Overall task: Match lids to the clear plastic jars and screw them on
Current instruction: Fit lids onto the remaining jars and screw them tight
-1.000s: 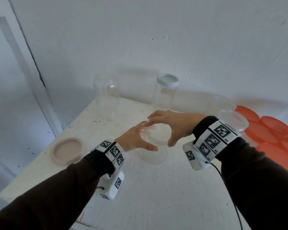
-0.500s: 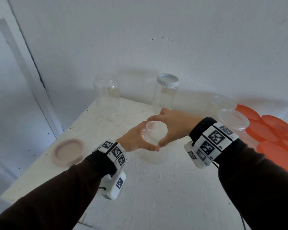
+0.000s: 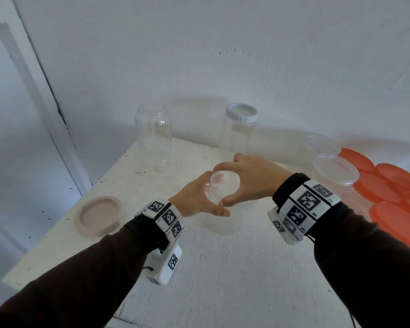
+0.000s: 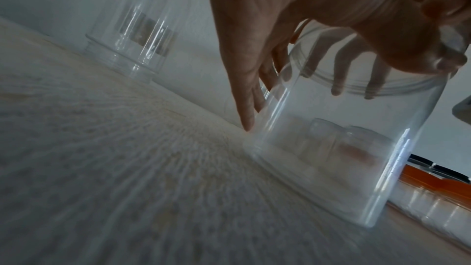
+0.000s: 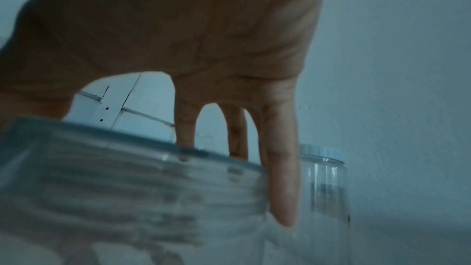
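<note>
Left hand [image 3: 194, 200]: we grip the jar [image 3: 219, 209], steadying it.
Right hand [image 3: 251, 178]: we grip the lid [image 3: 223, 183]; keep it level, twist gently.

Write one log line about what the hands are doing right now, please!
step: screwing lid on | left hand: holds clear jar | right hand: fingers grip clear lid | jar: upright on table

Clear glossy plastic jar [image 3: 219, 204] on matt, rough white-painted table [image 3: 234, 275]; smooth orange plastic lids [image 3: 398, 204], matt pink lid [image 3: 99, 215], ribbed white cap [image 3: 241, 115].
</note>
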